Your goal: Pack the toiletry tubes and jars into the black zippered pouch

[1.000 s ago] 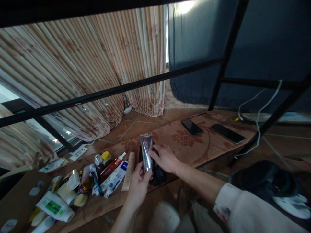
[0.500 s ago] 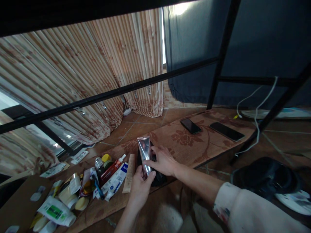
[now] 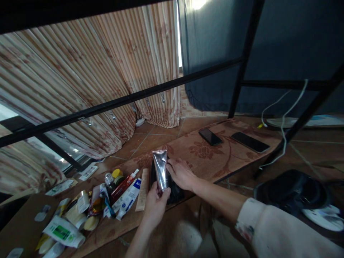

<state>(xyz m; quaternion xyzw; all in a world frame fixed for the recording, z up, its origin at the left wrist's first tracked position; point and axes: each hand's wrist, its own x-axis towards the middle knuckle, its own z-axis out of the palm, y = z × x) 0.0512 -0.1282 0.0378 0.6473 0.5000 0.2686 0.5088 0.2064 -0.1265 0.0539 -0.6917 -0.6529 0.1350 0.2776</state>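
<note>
A shiny silver squeeze tube [image 3: 160, 168] stands nearly upright, its flat crimped end at the top. My left hand [image 3: 157, 200] is closed around its lower, capped end. Just right of the tube is my right hand [image 3: 182, 174], fingers loosely bent and fingertips close to the tube's side; whether they touch it is unclear. Behind and below both hands lies a soft black item [image 3: 174, 193], perhaps a pouch, mostly covered. A beige tube [image 3: 143, 190] lies left of my left hand, alongside a white and blue tube [image 3: 130, 199] and a red spray bottle [image 3: 125, 186].
Several more tubes and jars, including a white and green tube [image 3: 64, 232], crowd the left of the brown patterned bench cover [image 3: 206, 163]. Two phones [image 3: 211, 137] lie to the right. A dark metal bar [image 3: 150, 92] crosses ahead; a white cable [image 3: 283, 132] hangs from the frame.
My right thumb has come off the front of the silver tube, and that hand now sits beside it. My left hand keeps its hold. The view has shifted slightly.
</note>
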